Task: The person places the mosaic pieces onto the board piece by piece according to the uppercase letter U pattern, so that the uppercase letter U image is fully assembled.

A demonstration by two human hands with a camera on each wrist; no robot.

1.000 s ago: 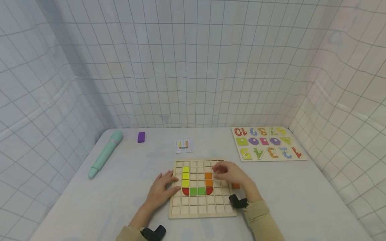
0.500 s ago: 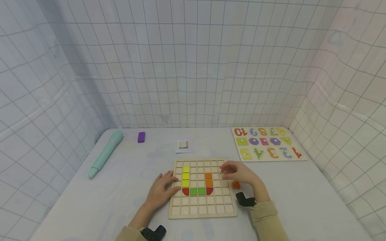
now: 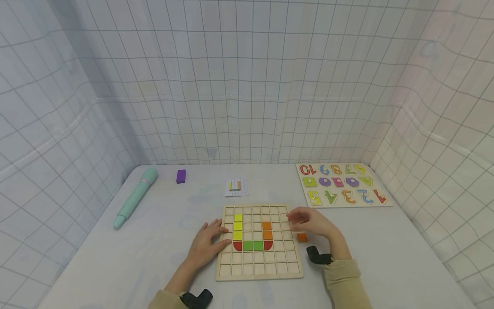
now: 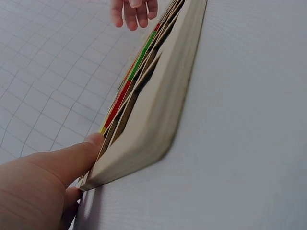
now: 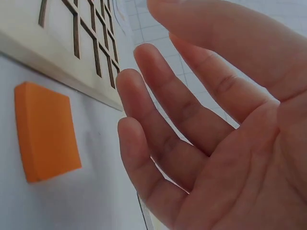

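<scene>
A wooden grid board [image 3: 259, 277] lies flat with coloured tiles in a U: three yellow tiles [image 3: 237, 226], two rounded red tiles [image 3: 237, 246], two green tiles [image 3: 253, 246] and two orange tiles [image 3: 267, 230]. My left hand [image 3: 205, 245] rests at the board's left edge, thumb and forefinger spread onto it. Thumb [image 4: 79, 160] contact with the frame shows in the left wrist view. My right hand [image 3: 313, 223] hovers by the board's right edge, fingers loosely bent, holding nothing. Below its fingers, a loose orange tile [image 5: 50, 132] lies on the table beside the board.
Behind the board lies a small pattern card [image 3: 236, 187] printed with a similar U. A number-and-shape puzzle board [image 3: 343, 185] sits at the back right. To the back left are a purple block [image 3: 181, 176] and a mint-green stick-like object [image 3: 135, 198].
My right hand has moved rightward from above the orange tiles to beyond the board's right edge, uncovering more of the loose orange tile. The left hand has stayed in place.
</scene>
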